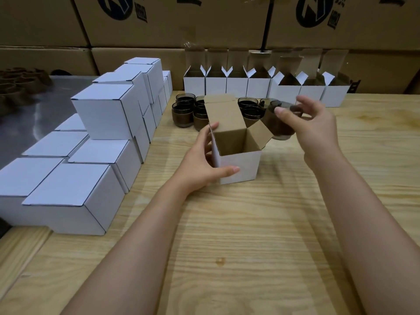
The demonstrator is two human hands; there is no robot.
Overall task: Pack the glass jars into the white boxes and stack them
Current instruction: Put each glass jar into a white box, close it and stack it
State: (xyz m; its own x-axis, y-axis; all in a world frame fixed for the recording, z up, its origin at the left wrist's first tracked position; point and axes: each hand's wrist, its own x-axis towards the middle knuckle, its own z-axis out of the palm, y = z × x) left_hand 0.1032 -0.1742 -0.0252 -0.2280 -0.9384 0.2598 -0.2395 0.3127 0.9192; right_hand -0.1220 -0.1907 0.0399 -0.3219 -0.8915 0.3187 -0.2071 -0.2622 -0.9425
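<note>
Left hand (202, 160) grips the open white box (241, 167) from its left side. Its thumb (229, 170) lies flat across the front face and its fingers curl round the back left corner near the top edge. The left forearm comes in low from the bottom left, over the wooden table (227, 235). The box stands upright on the table with its lid flap up at the back, side flaps splayed out and nothing visible inside.

Right hand (316, 128) is raised, wrist bent, palm facing left. It pinches a smoky glass jar (278, 127) at the rim, thumb tip on the near side and fingers spread loosely behind. The jar is slightly tilted, just right of the box's right flap and outside the box. Can't tell whether its base touches the table. The right forearm runs in from the bottom right.

More glass jars (181, 112) are clustered on the table right behind the box. A row of open white boxes (259, 87) stands further back with flaps up. Closed white boxes (104, 112) are stacked in steps along the left. Big brown cartons (172, 23) form the back wall.
</note>
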